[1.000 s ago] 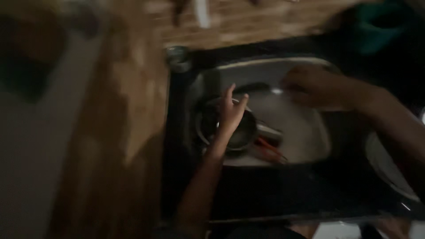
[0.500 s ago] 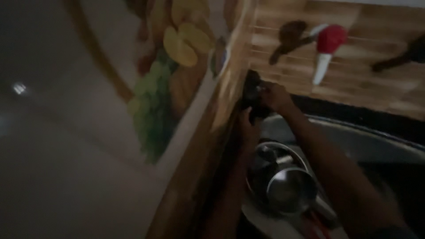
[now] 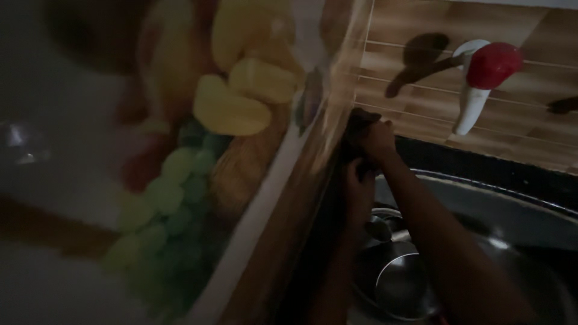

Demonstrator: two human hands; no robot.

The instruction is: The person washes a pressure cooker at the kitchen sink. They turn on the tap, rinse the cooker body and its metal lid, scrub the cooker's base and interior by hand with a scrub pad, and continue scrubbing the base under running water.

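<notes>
The view has swung a little since half a second ago: the fruit picture (image 3: 205,162) looks bigger, the tap (image 3: 481,78) sits further right, and both hands are a bit lower in the frame.

Far to the left of the fingers is the fruit picture on the wall, with yellow and green fruit, all blurry. Next comes the wooden edge (image 3: 289,204) of the wall, running down just left of the hands.

The left hand (image 3: 357,195) reaches up, and its fingers touch a dark thing (image 3: 356,129) from below. The right hand (image 3: 376,141) is on top, and its fingers are curled tight on the dark thing. It is too dark to tell if the left fingers are closed on it.

Below the fingers, in the sink (image 3: 512,204), sits a shiny pot (image 3: 400,280).

Up and to the right of the fingers is the tap, white with a red top.
</notes>
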